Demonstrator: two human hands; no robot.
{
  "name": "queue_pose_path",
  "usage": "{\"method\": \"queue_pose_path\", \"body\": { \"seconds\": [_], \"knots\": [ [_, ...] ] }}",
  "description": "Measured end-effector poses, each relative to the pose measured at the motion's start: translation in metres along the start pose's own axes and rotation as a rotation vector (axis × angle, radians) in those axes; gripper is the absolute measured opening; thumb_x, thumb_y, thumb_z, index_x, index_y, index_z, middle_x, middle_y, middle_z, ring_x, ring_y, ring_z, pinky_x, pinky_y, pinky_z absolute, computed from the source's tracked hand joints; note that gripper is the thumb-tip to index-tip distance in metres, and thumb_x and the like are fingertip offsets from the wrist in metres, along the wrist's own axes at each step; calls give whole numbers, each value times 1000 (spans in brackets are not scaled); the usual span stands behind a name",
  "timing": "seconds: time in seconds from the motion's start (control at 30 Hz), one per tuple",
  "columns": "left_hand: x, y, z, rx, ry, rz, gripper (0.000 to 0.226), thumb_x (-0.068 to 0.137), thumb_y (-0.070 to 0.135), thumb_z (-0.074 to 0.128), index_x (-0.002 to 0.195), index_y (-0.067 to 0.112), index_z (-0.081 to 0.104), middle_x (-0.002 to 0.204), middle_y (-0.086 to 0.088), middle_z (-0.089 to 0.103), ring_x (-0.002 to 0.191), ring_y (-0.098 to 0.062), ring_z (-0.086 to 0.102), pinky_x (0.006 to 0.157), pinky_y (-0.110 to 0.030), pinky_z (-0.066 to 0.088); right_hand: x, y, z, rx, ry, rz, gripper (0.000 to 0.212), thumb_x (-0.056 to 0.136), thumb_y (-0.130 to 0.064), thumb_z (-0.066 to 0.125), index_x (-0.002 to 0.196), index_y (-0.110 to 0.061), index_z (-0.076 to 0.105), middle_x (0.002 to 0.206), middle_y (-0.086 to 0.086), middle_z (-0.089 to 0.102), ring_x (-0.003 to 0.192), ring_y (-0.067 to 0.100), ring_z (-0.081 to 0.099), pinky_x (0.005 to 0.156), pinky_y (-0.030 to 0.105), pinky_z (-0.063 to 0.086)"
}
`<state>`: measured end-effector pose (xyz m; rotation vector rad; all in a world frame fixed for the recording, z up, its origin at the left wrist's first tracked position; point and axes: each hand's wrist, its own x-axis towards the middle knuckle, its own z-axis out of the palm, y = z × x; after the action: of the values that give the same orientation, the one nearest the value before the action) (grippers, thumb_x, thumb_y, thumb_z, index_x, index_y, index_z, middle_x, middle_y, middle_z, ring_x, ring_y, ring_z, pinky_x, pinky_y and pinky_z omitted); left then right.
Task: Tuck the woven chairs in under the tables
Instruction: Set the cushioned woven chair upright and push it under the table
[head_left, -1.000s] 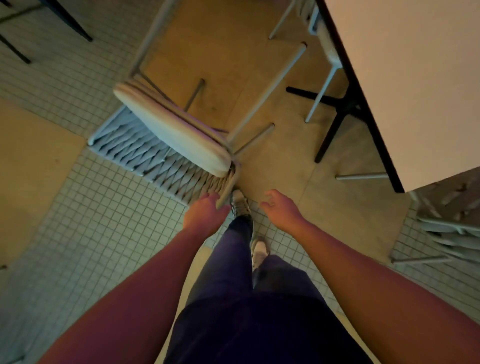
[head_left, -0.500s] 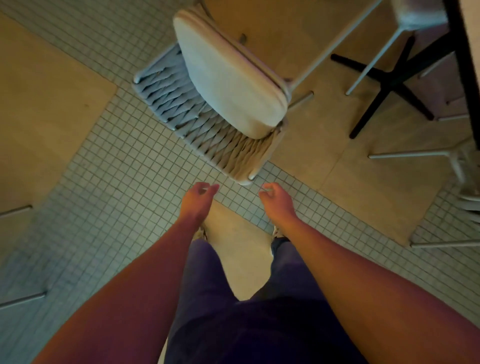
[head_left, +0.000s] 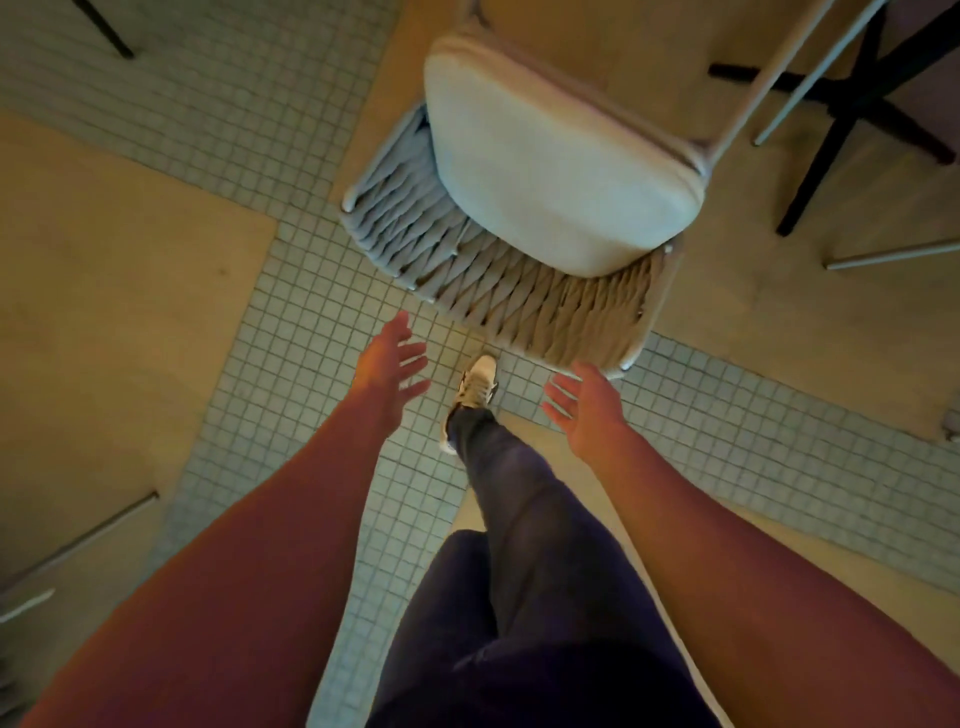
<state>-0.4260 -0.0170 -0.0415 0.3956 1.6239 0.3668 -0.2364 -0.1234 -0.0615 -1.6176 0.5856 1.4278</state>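
Observation:
A woven chair with a pale seat cushion stands just ahead of me, its rope-woven back nearest to me. My left hand hovers a little below and to the left of the back, fingers spread, holding nothing. My right hand is under the back's right corner, fingers apart and empty, close to the frame but not touching it. The table's black cross base shows at the top right, beyond the chair.
My dark trouser leg and pale shoe step forward between the hands. Thin pale chair legs lie at the right, a dark leg at the top left, metal rails at the left. The floor mixes small tiles and tan panels.
My left hand let go of the chair's back. Both hands uncurled and now spread open below it. The view swung left and the chair now sits straighter ahead.

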Motion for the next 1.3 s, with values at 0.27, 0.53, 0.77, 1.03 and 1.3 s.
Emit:
{"method": "queue_pose_path", "body": {
  "seconds": [0.27,0.53,0.77,1.03,1.3],
  "knots": [
    [92,42,-12,11,10,-104,46,88,39,61,125,10,56,117,-9,61,113,-27,59,90,-42,51,60,19,59,161,150,101,17,92,-18,59,107,-14,62,120,12,59,106,27,60,90,41,50],
    [204,16,2,126,1,-187,18,94,22,57,111,22,59,134,-9,56,120,-23,54,96,-35,48,167,48,75,401,220,173,10,90,-25,63,94,-18,57,118,10,57,117,27,56,91,42,51],
    [370,-38,28,135,25,-227,34,82,31,72,112,19,61,126,-6,59,110,-19,57,94,-38,51,320,101,68,579,252,153,13,86,-21,68,94,-16,59,129,14,51,115,30,55,89,43,52],
    [544,-89,20,155,13,-205,59,76,36,77,125,20,50,117,-4,51,106,-22,51,83,-39,46,487,130,25,619,363,92,72,83,-35,70,143,-19,34,149,12,37,135,31,39,104,47,41],
    [605,-87,23,-112,-169,-135,57,82,28,71,133,13,50,130,-9,62,117,-25,60,102,-44,46,530,133,16,657,453,-89,72,73,-31,79,134,-18,43,133,10,56,119,29,57,96,44,52]
  ]
}}
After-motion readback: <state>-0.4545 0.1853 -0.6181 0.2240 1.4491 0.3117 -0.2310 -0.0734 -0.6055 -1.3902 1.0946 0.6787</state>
